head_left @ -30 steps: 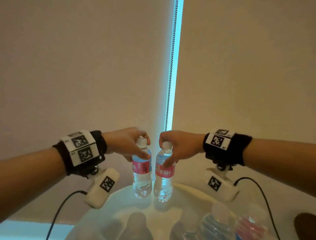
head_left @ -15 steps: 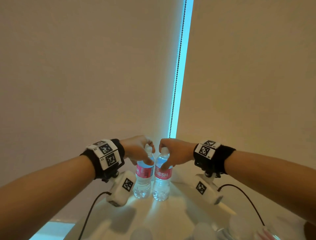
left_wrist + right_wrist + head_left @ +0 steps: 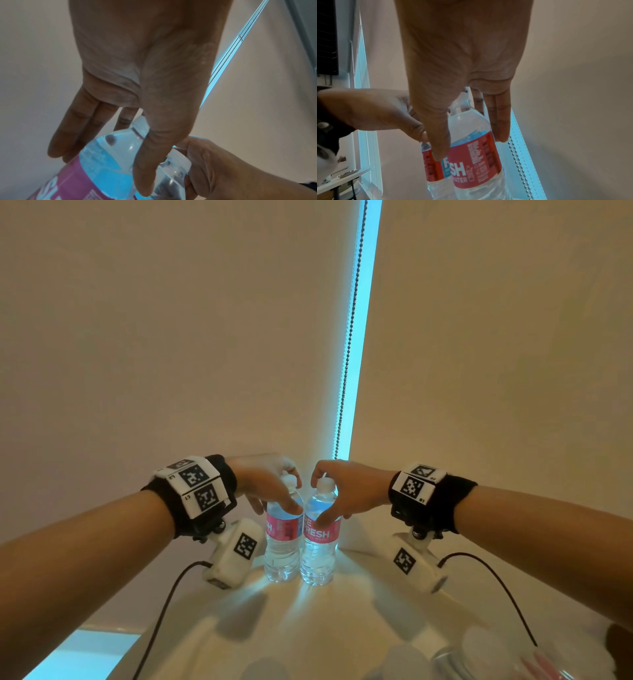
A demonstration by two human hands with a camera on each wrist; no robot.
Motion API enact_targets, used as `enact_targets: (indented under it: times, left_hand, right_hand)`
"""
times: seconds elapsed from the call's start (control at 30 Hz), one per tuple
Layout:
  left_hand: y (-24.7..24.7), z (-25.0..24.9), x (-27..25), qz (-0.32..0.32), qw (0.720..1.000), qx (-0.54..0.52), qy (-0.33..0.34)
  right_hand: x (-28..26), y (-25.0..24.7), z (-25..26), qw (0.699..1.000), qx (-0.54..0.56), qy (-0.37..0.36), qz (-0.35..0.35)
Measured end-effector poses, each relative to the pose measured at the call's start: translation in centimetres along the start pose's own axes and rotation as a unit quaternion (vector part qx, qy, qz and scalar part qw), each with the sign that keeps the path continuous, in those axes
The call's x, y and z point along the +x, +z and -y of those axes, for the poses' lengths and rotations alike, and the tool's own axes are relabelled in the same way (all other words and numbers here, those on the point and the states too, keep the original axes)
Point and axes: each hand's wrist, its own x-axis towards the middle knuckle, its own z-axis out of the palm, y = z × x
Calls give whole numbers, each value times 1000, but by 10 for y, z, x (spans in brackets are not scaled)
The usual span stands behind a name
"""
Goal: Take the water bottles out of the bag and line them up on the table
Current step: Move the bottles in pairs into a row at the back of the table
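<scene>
Side by side, left hand (image 3: 270, 491) and right hand (image 3: 346, 494) hold touching bottles (image 3: 301, 546).

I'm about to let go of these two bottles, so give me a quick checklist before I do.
1. Left bottle upright on table: ok.
2. Right bottle upright on table: ok.
3. Bottles side by side in a line: ok.
4. Left hand around its bottle's top: ok.
5. Right hand around its bottle's top: ok.
6. More bottles left in the bag: cannot tell, the near edge is blurred.
</scene>
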Motion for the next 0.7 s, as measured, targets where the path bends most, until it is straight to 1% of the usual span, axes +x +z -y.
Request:
enact_targets:
  times: [0.17,0.37,0.47,0.57,0.63,0.7]
  left_hand:
    - [1,6,2,-29,999,19,19]
    - [-3,19,-13,-57,998,-14,31]
    - [-11,29,-34,-102,994,-20,39]
    - [-21,43,-64,-142,986,-44,74]
    - [-26,50,-87,-148,980,-67,112]
    - [-29,59,-112,-140,974,-92,153]
  right_hand:
    - [-3,-4,0,1000,-10,0,-5]
    - [-21,-20,-13,999,24,10,-36]
    - [-44,-38,-28,997,37,23,-59]
    - [-77,-57,-48,995,45,38,-79]
    - [-107,-69,-62,994,47,46,-83]
    - [-138,-78,-76,994,53,62,-69]
